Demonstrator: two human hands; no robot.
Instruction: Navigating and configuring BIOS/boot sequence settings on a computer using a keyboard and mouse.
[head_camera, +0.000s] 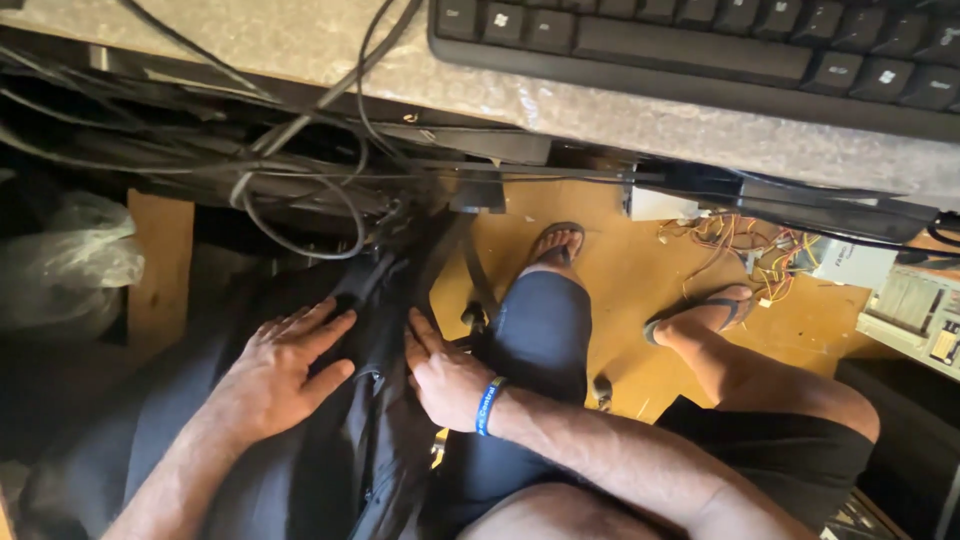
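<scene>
The left hand is lying flat and open, fingers spread, palm pressing down on the dark, soft fabric bag that is slumping against the person's lap below the desk edge. The right hand, with a blue band round its wrist, is sitting just across from it with the fingers curled onto the same bag; whether it is pinching anything small there I cannot tell, since the fingertips are sinking into black folds. Between the two hands a seam or zip line is running lengthwise, from near the knees up toward the tangle of dark cables hanging under the speckled desk top. So the bag's long axis is pointing away from the person, and the two hands are flanking that line, left hand on its left flank, right hand touching its right edge and standing nearer to it. A black strap is trailing off the bag's top toward the orange floor, where the person's sandalled foot is resting. A black keyboard is sitting on the desk above, well apart from both hands.
</scene>
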